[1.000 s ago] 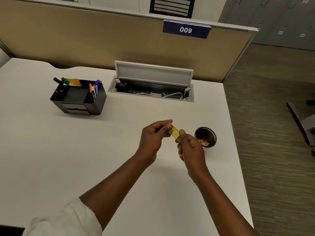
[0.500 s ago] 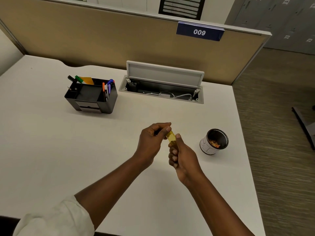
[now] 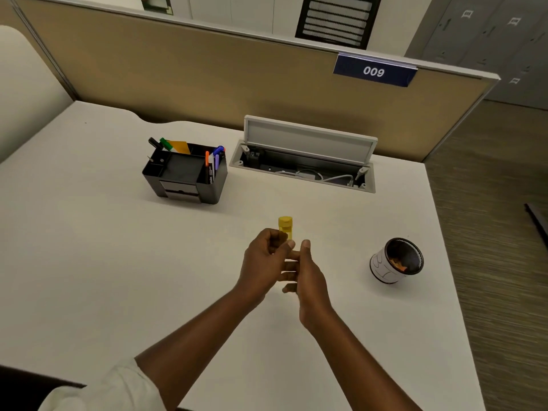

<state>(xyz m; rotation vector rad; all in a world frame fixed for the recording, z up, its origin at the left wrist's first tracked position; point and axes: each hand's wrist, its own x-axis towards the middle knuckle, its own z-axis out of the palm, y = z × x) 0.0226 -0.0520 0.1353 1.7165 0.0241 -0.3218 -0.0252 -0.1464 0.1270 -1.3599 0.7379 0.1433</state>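
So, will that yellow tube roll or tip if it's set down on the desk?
Probably light: the left hand holds the tube by its lower end alone. It looks round and smooth, so laid flat on the desk it may well roll. Stood on end it seems narrow, so likely tippy.

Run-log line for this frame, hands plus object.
left hand: grips yellow capped stick, cap up | right hand: open beside it | cup: right of hands | organizer: far left

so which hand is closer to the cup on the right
Right. The right hand is left of the cup, not touching it; the left hand, gripping the yellow tube, is farther left.
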